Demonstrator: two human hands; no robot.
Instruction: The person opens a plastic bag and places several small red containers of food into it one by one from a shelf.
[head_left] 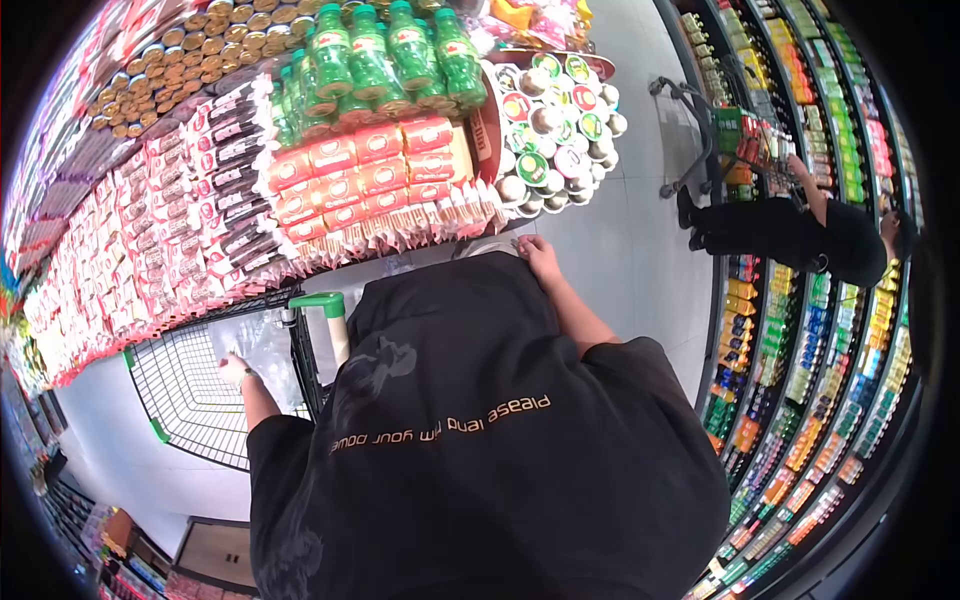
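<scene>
My left hand (236, 369), with a band on its wrist, is over the wire shopping cart (185, 395) at the left. Its fingers look curled beside a clear plastic bag (268, 352); what they hold is too small to make out. At the upper middle, my right hand (535, 252) is closed in a pinch at the edge of the display, beside something pale and clear that I cannot identify. Between my hands, the cart's green handle (322, 300) stands next to my black shirt (500, 440).
Ahead are stacked red packs (335, 155), green bottles (400, 55) and lidded cups (560, 125). A person in black (800, 235) stands at the right beside another cart (690, 125), in front of long stocked shelves (790, 400). Grey floor (640, 220) shows between.
</scene>
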